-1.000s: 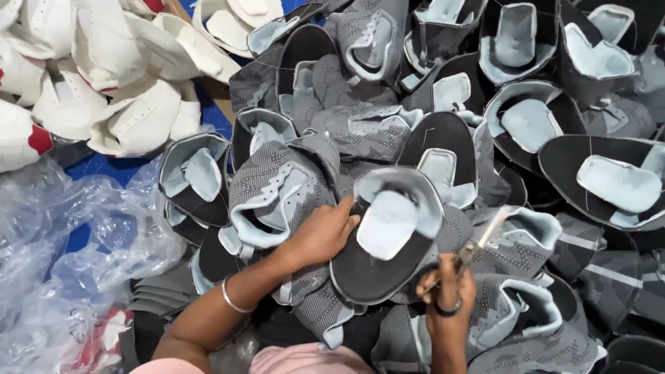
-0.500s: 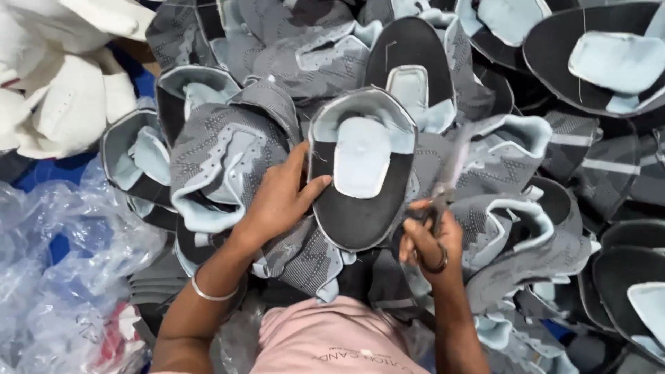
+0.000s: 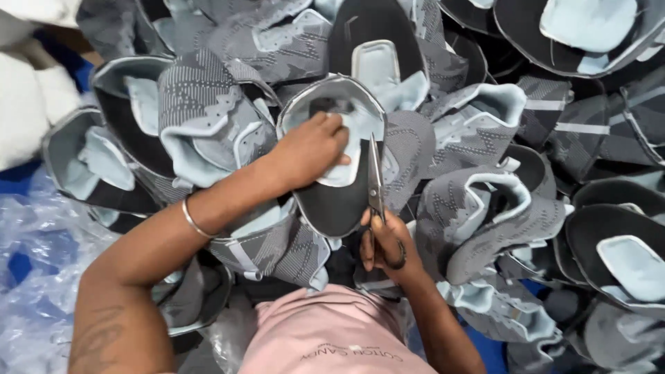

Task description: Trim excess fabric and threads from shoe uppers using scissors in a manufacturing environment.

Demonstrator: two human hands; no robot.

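My left hand [image 3: 313, 149] presses down on a grey knit shoe upper [image 3: 332, 201] with a black lining and a pale blue inner patch, fingers curled over the patch. My right hand [image 3: 384, 242] grips a pair of scissors [image 3: 375, 176] by the handles. The blades point up along the right edge of that upper, close beside my left fingers. A thin metal bangle [image 3: 192, 220] circles my left wrist.
Several more grey and pale blue shoe uppers [image 3: 485, 201] lie heaped all around. White uppers [image 3: 24, 111] sit at the far left. Crumpled clear plastic [image 3: 38, 277] lies over blue sheeting at the lower left. My pink shirt [image 3: 332, 339] fills the bottom centre.
My left hand has slid from the left side onto the upper's pale blue patch. My right hand has brought the scissors up against the upper's right edge. The view has moved closer.
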